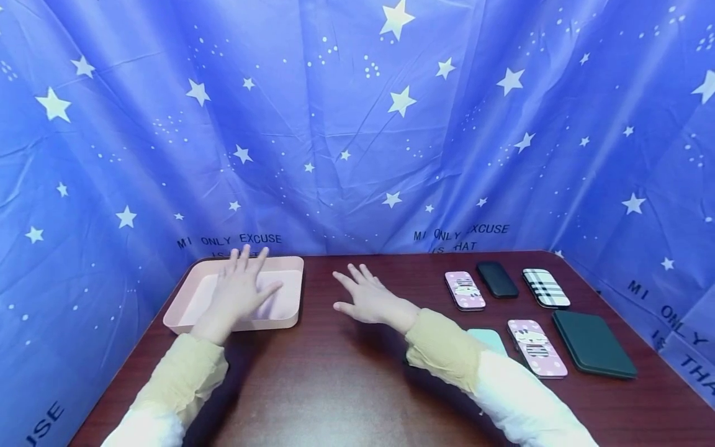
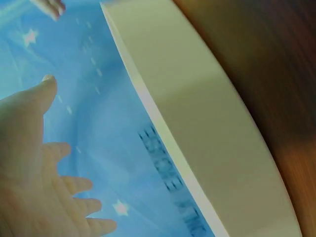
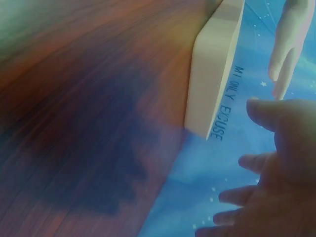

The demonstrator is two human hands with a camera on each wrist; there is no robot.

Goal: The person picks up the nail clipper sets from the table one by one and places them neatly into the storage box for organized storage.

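Observation:
My left hand [image 1: 239, 295] hovers over the shallow pink tray [image 1: 285, 316] with its fingers spread and nothing in its grasp. In the left wrist view, that hand's thumb and fingers stretch out beside the tray's outer wall [image 2: 182, 108]. Over the middle of the table, to the right of the tray, my right hand [image 1: 371, 299] is held palm down, fingers apart and bare of any object. Its shadow falls on the wood below in the right wrist view, where the tray's side [image 3: 210, 79] appears beyond the fingers.
Right of my right hand lie a pink patterned case [image 1: 465, 290], a black case [image 1: 497, 279], a plaid case [image 1: 546, 287], another pink case [image 1: 537, 349] and a larger dark green case [image 1: 594, 343]. My right sleeve partly covers a mint case [image 1: 488, 340]. A starry blue curtain [image 1: 346, 124] surrounds the table.

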